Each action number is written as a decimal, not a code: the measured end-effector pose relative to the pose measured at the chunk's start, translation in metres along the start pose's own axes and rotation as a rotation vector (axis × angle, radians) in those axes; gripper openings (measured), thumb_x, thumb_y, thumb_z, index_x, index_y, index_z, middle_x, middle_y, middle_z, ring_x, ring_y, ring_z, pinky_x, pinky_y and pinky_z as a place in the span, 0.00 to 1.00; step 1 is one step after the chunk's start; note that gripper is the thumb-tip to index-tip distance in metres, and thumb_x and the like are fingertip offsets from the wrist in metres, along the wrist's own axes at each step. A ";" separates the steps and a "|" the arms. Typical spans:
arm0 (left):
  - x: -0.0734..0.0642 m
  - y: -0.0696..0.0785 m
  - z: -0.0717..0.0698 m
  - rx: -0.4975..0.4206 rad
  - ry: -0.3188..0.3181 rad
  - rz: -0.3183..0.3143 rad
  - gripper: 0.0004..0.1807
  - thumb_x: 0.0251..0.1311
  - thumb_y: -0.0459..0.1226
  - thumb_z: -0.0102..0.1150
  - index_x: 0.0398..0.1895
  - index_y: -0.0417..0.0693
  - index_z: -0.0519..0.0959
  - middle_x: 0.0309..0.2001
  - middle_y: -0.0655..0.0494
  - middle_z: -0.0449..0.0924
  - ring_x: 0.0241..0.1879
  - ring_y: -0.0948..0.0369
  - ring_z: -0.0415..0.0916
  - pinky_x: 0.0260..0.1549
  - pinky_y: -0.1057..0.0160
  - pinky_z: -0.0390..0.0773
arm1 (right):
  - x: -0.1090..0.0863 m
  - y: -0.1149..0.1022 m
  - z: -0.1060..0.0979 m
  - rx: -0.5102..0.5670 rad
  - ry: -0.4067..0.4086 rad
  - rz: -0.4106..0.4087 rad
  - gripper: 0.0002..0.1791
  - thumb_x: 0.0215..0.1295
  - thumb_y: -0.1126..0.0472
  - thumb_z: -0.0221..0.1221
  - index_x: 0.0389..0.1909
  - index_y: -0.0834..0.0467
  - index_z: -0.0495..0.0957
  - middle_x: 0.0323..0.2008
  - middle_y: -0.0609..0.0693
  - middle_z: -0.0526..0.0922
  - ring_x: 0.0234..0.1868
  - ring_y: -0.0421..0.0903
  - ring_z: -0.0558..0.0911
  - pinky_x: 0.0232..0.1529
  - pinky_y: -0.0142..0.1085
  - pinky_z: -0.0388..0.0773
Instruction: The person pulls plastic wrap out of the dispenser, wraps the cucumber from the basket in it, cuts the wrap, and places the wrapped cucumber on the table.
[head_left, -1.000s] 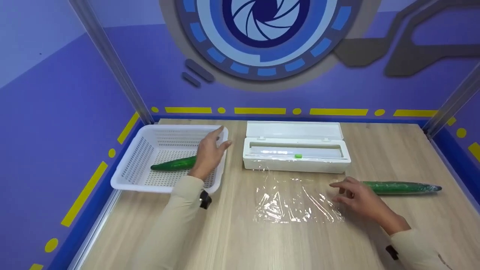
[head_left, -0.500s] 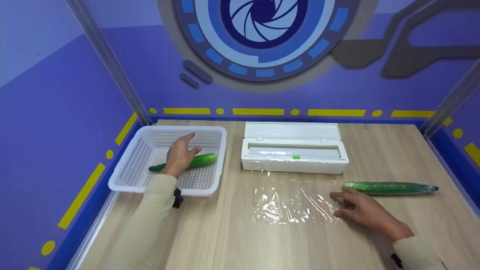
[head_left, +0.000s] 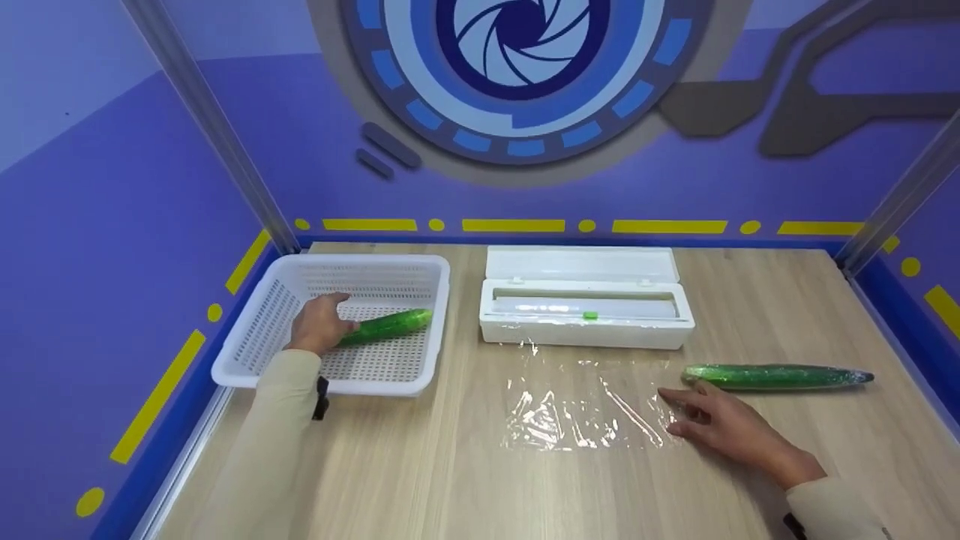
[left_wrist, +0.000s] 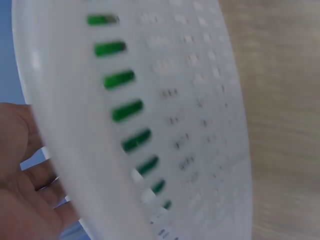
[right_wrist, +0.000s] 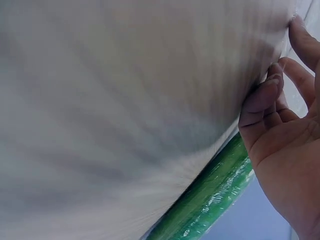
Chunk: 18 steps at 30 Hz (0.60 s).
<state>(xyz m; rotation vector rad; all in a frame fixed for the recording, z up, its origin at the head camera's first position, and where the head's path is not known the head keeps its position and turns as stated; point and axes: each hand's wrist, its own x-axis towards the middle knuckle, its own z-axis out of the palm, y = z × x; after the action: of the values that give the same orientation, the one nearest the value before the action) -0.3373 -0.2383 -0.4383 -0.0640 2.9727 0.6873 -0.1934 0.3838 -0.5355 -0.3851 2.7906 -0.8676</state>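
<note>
One tabletop carries everything. On it, at the left, stands one white basket; near the back is one white box, its single lid tipped back and one roll inside. One sheet of clear film lies creased in front of the box. The cucumbers number two: the basket cucumber lies in the basket, while the wrapped cucumber (shiny with film) lies to the right of the sheet.

Two hands are in view. The left hand is down in the basket over the left end of the basket cucumber, thumb and forefinger apart; whether its fingers grip it I cannot tell. The right hand rests at the film's right edge, just beside the wrapped cucumber, fingers loosely bent, thumb apart, gripping nothing visible. Smallest is one green slider on the box.
</note>
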 end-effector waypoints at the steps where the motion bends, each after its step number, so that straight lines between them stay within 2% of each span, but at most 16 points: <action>1: 0.000 -0.003 0.000 0.007 -0.006 0.001 0.35 0.66 0.32 0.71 0.75 0.33 0.70 0.73 0.33 0.70 0.72 0.37 0.66 0.71 0.38 0.63 | 0.000 0.001 0.000 0.000 0.005 -0.006 0.34 0.68 0.43 0.70 0.72 0.49 0.79 0.42 0.45 0.73 0.42 0.44 0.73 0.40 0.38 0.71; 8: 0.001 -0.018 0.008 0.033 -0.096 -0.035 0.33 0.66 0.30 0.69 0.74 0.34 0.71 0.72 0.32 0.70 0.71 0.35 0.67 0.71 0.36 0.62 | -0.002 0.001 0.001 -0.015 0.027 -0.083 0.33 0.69 0.43 0.69 0.71 0.52 0.79 0.39 0.44 0.71 0.40 0.41 0.71 0.37 0.36 0.68; 13: 0.000 -0.021 0.012 0.063 -0.147 -0.018 0.30 0.66 0.28 0.67 0.71 0.33 0.74 0.69 0.31 0.74 0.69 0.35 0.70 0.69 0.36 0.65 | -0.001 0.001 0.001 -0.012 0.024 -0.054 0.33 0.68 0.44 0.70 0.71 0.52 0.79 0.38 0.45 0.70 0.39 0.43 0.71 0.37 0.36 0.67; 18: 0.001 -0.025 0.014 0.086 -0.155 -0.001 0.30 0.61 0.27 0.71 0.68 0.34 0.77 0.64 0.31 0.78 0.65 0.35 0.74 0.67 0.36 0.68 | -0.001 0.002 0.001 0.005 0.005 -0.015 0.34 0.69 0.44 0.70 0.73 0.51 0.78 0.39 0.46 0.70 0.40 0.44 0.71 0.38 0.36 0.67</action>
<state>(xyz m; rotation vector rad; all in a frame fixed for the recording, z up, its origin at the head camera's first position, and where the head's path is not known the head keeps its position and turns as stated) -0.3353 -0.2548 -0.4620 -0.0064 2.8482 0.5377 -0.1928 0.3851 -0.5380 -0.4041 2.7926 -0.8801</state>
